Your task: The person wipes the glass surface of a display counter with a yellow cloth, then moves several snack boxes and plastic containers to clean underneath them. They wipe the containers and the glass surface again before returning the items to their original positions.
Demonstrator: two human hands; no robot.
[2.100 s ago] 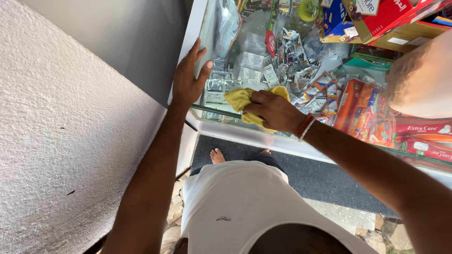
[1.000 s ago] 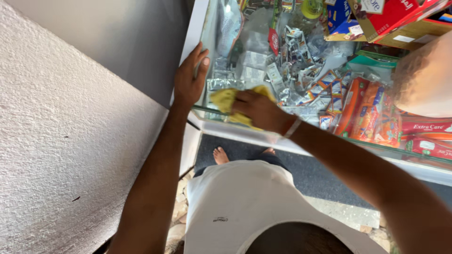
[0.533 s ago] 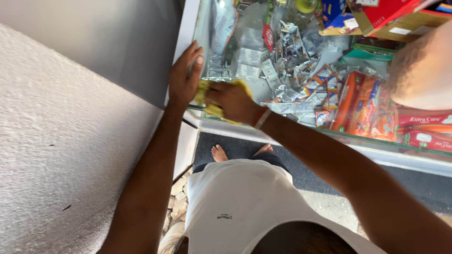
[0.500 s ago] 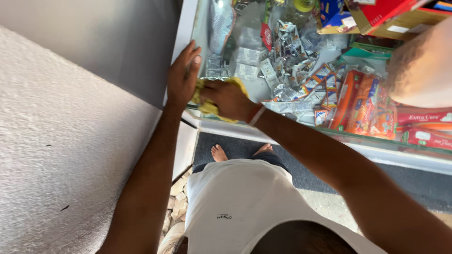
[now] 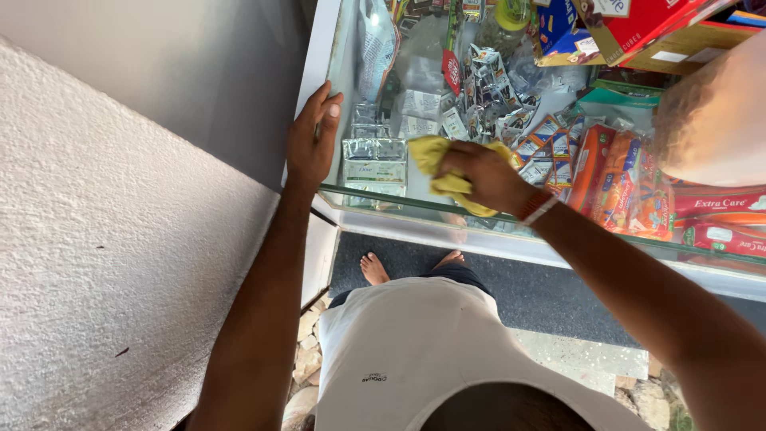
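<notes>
The right hand (image 5: 483, 177) has its grip closed over a crumpled yellow cloth (image 5: 437, 164), soft and bunched into folds, pressed flat against the glass top (image 5: 375, 187) of a display worktop, near the front edge and about midway between the left corner and the orange packets. The cloth sticks out from under the fingers on the side toward the left hand and a little below the palm. The left hand (image 5: 309, 140) lies open, fingers stretched and flat, on the white frame (image 5: 313, 72) at the left corner of the glass, holding nothing; the two hands are near one another but apart. The glass is smooth and clear with a thin greenish edge, and it shows the goods under it: several shiny silver foil sachets (image 5: 373, 150) in short rows, a heap of small crinkled printed sachets (image 5: 491, 88), two orange flat packets (image 5: 610, 175) side by side, and two long red packs (image 5: 718, 219) lying one above the other at the right. Cardboard boxes (image 5: 638, 28), red and blue, stand at the far edge. One band of threads circles the right wrist (image 5: 536, 209). To the left rises a rough, grainy white wall (image 5: 104, 239). Below, one white shirt and two bare feet (image 5: 375, 267) show on a dark mat (image 5: 542, 291).
</notes>
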